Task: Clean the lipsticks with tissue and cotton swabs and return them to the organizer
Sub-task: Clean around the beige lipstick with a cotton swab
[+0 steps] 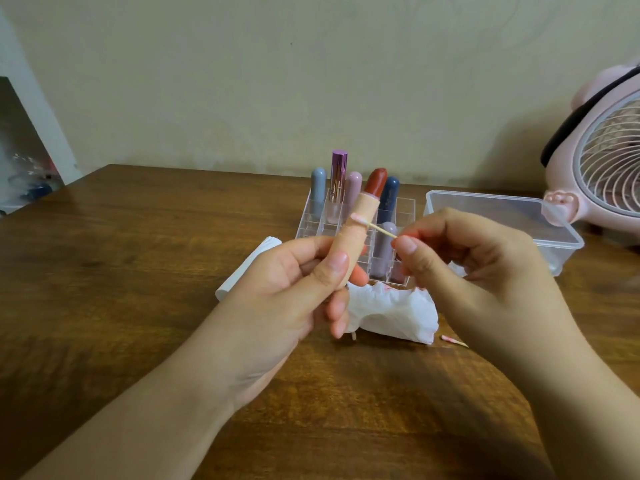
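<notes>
The uncapped peach lipstick [349,233], its red bullet wound up, stands tilted above the wooden table [121,271], in front of the clear organizer [311,223]. The left hand [291,289] grips its lower barrel, thumb lying along the front. The right hand [460,258] pinches the wooden stick of a cotton swab [372,226] (its pink-stained tip touches the barrel just under the collar). Beneath the hands lies a crumpled tissue [398,313] with red smears, a used swab [454,341] just beside it. Capped lipsticks [318,188] stand in the organizer; a lidded plastic box [502,209] sits to its right, near a pink fan [602,161]
</notes>
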